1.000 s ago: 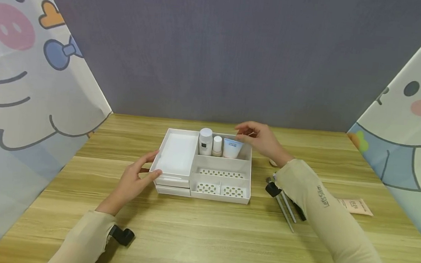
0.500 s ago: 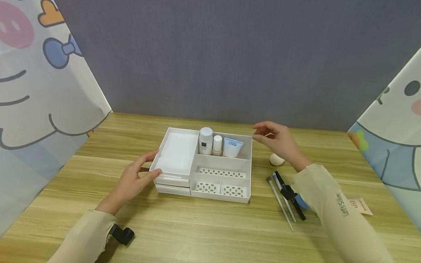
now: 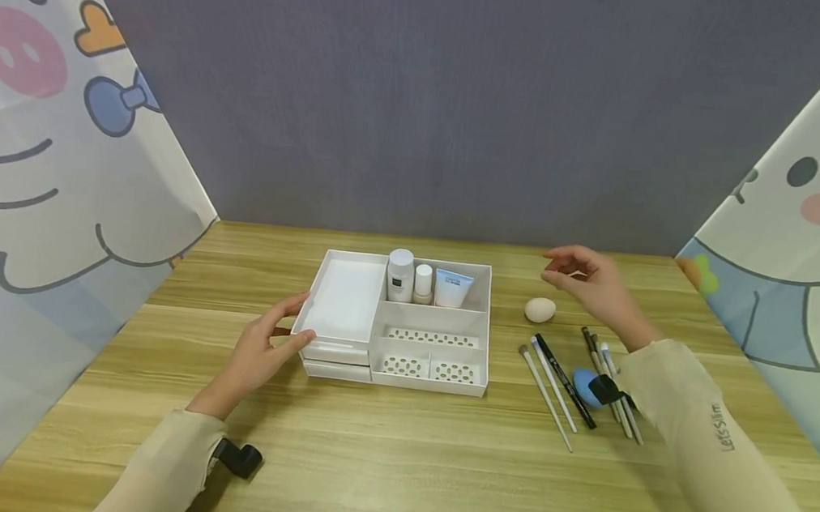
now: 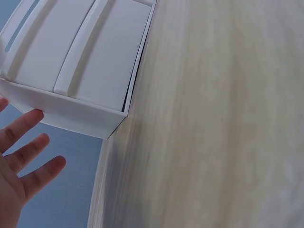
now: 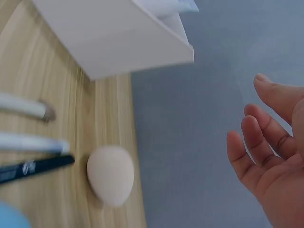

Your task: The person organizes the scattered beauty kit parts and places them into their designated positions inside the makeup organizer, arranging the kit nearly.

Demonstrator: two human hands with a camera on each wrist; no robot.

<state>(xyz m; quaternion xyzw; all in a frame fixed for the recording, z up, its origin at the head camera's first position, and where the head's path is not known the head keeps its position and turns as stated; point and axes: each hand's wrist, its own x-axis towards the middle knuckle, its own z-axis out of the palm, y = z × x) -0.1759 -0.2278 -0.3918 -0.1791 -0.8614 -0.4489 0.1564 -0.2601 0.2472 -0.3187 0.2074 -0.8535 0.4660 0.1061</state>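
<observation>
The left hand (image 3: 260,353), its fingers spread and fairly straight, touches the left front corner of a white box (image 3: 341,295) on the wooden surface (image 3: 362,463). The box's long axis runs left to right, its drawers facing the wearer. In its back compartment stand a tall bottle (image 3: 400,278) with a dark label, a small bottle (image 3: 423,283) and a blue-and-white tube (image 3: 452,290), flared end up; its print is too small to read. Right of it lies a cream sponge (image 3: 540,310), then a black pen (image 3: 564,381) whose pale lettering, seemingly a logo, is blurred. A black wrist camera (image 3: 606,389) partly hides a blue sponge (image 3: 586,385). The right hand (image 3: 600,293), loosely curved, holds nothing; its sleeve (image 3: 718,454) reads "LetsSlim".
</observation>
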